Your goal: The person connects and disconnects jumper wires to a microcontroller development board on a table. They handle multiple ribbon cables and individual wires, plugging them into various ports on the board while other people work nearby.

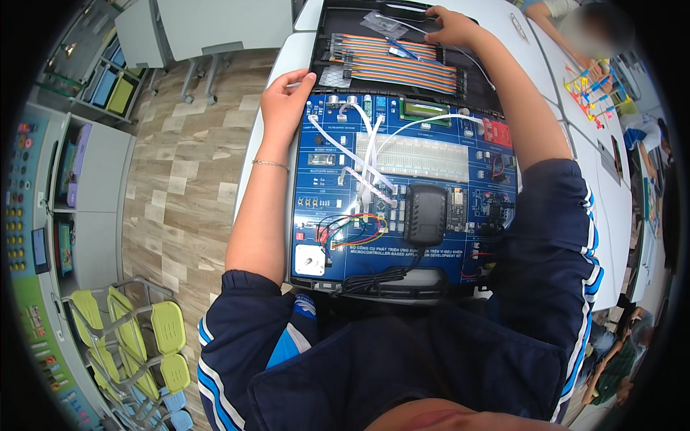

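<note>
A kit case lies open in front of me, with a blue electronics board (338,267) in its near half and a black lid (471,61) beyond. My left hand (282,104) is closed on the lid's left edge, near the hinge. Over the far right of the lid, my right hand (457,30) has thumb and forefinger apart, close to a thin white cable (402,24). Rainbow ribbon jumper wires (392,66) lie in the lid beside a clear plastic bag (383,25). A black power adapter (425,214) rests on the board, right of several white connector cables (368,161).
The case stands on a white table (282,54). Green folding chairs (129,337) and a grey cabinet (97,172) are to the left. At the far right a person sits by a colourful stick model (596,90); more people are beyond.
</note>
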A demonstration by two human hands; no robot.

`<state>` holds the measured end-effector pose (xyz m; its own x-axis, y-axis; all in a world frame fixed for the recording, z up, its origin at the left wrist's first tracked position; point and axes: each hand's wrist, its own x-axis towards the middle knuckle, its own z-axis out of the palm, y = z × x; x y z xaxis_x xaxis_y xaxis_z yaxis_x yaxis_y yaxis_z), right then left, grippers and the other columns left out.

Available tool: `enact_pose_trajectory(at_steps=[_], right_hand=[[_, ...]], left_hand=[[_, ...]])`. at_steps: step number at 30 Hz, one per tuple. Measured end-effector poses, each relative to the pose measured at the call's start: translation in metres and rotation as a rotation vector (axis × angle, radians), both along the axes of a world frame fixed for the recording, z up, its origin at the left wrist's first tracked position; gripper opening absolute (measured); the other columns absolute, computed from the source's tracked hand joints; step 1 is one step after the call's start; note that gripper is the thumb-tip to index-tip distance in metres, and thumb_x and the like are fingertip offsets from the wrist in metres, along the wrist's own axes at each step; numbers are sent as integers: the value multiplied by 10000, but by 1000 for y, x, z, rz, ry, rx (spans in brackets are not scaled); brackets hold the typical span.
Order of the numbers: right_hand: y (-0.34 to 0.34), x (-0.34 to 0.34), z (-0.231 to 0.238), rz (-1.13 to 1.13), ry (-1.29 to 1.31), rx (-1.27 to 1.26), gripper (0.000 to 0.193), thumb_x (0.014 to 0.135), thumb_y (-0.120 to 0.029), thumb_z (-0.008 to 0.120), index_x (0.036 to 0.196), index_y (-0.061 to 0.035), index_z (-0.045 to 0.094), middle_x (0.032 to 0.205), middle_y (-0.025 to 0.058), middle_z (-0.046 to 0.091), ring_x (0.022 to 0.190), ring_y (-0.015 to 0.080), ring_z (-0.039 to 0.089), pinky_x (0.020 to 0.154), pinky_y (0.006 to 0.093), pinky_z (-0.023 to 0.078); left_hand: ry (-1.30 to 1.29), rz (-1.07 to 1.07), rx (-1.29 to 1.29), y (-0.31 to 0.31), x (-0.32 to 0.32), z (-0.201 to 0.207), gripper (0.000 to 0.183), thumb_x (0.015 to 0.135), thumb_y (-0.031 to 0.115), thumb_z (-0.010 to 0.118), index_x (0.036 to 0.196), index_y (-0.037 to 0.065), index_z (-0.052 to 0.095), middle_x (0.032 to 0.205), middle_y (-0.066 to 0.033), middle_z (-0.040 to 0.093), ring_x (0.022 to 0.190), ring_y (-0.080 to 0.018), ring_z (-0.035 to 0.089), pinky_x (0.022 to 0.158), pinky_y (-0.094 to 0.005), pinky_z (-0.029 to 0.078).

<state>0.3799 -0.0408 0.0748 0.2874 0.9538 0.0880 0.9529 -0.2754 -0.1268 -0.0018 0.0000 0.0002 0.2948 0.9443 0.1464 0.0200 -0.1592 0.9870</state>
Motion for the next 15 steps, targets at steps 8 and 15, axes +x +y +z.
enact_pose_trajectory(at_steps=[8,15], right_hand=[[-61,-38,41,-265,16,-427,605,785,-256,838,1251,-59,507,1022,148,674,825,276,695,592,387,583],[-76,21,8,-449,137,-298,324,813,-178,775,1055,-9,640,769,147,696,572,231,690,485,366,569]], left_hand=[[-6,-23,-30,4,-1,-2,347,894,230,794,1149,1,732,904,-110,756,756,-103,688,658,-229,525],[-1,-22,-13,1,3,1,347,894,224,794,1147,-4,731,919,-118,758,760,-104,692,662,-229,530]])
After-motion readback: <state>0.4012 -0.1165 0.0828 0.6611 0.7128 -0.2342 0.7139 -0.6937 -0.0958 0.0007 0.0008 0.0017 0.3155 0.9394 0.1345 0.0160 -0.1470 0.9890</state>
